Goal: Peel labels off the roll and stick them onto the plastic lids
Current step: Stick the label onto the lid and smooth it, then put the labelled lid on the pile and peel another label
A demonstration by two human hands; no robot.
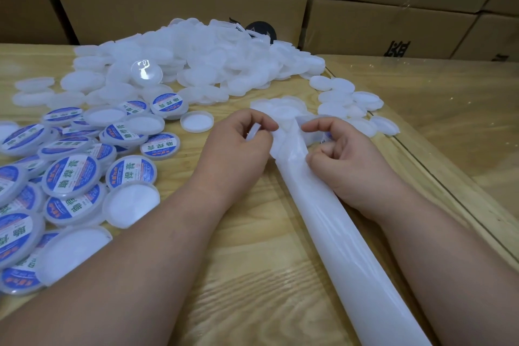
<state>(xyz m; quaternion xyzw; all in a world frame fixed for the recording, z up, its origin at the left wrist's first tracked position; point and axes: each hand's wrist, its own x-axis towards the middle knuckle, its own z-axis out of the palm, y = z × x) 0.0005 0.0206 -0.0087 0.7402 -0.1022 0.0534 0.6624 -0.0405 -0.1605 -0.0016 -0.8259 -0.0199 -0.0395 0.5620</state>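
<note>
Legible markings: labelled lids and cartons

The labelled lids [71, 175] at the left of the desk [252, 275] carry round blue-and-white labels, each printed with three large green characters, 助焊膏, on a white central band (seen upside down or sideways from this viewpoint). Small red print beside the characters and white text on the blue rims are too small to read. The cardboard cartons [179, 12] stacked behind show fragments of black printed characters at the right edge, cut off and not legible. A black round mark on one carton is partly hidden by plain lids.
</note>
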